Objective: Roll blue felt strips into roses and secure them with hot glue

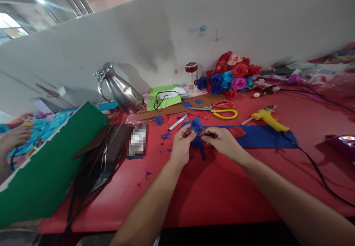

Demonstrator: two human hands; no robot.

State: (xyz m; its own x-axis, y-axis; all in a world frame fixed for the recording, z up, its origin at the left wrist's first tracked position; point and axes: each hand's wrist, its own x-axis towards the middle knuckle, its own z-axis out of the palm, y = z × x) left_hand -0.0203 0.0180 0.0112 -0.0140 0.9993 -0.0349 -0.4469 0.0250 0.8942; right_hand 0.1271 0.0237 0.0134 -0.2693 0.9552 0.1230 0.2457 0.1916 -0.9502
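Note:
A small blue crepe-paper flower [196,124] stands between my hands over the table. My left hand [181,144] pinches it from the left side. The fingertips of my right hand [222,139] are closed at the flower's lower right edge, on its base. Exactly what the right fingers grip is too small to make out. Beneath both hands lies a long blue paper strip [257,137], with a red paper piece [237,131] on it to the right. Blue scraps [165,136] and a white marker [178,122] are left of the flower.
Scissors [224,113] lie behind my hands, and a yellow glue gun [270,120] with a cord sits right. Paper flowers [240,70], a jar [191,76], glasses [159,100] and a metal jug [122,90] line the back. At left, another person's hand [16,137] is beyond a green board [55,164].

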